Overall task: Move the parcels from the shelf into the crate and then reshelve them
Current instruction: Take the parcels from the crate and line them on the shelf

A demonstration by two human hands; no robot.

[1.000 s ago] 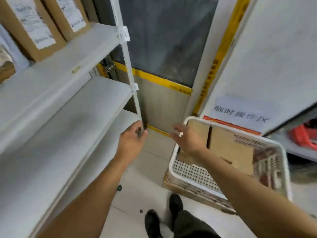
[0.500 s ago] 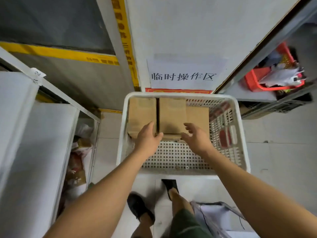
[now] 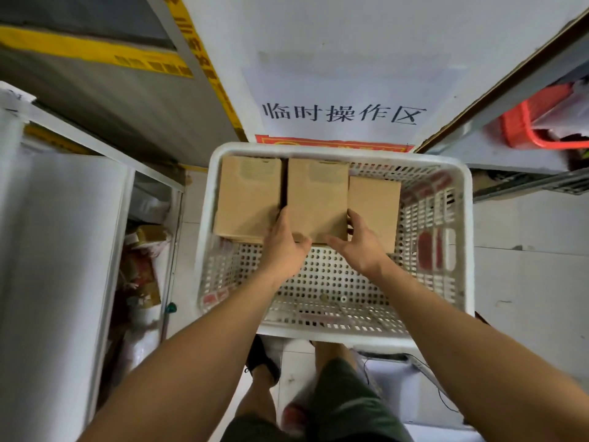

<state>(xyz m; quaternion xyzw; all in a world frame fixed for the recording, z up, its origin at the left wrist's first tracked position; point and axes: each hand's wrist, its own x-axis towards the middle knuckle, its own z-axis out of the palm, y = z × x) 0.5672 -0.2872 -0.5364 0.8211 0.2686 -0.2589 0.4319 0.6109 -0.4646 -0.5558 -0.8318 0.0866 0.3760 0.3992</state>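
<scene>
A white perforated crate [image 3: 334,327] stands on the floor in front of me. Three brown cardboard parcels lie side by side at its far end: a left parcel [image 3: 247,196], a middle parcel [image 3: 317,196] and a smaller right parcel [image 3: 376,205]. My left hand [image 3: 282,247] grips the middle parcel's near left corner, fingers in the gap beside the left parcel. My right hand [image 3: 358,245] grips its near right corner, thumb under the near edge.
A white metal shelf [image 3: 60,256] runs along my left, with clutter on the floor behind it. A wall with a paper sign [image 3: 344,113] stands behind the crate. A red basket [image 3: 535,126] sits on a rack at the right. My feet are just before the crate.
My view swung from the shelf to the crate. Both hands moved from the shelf post area down into the crate and closed round the middle parcel's near corners.
</scene>
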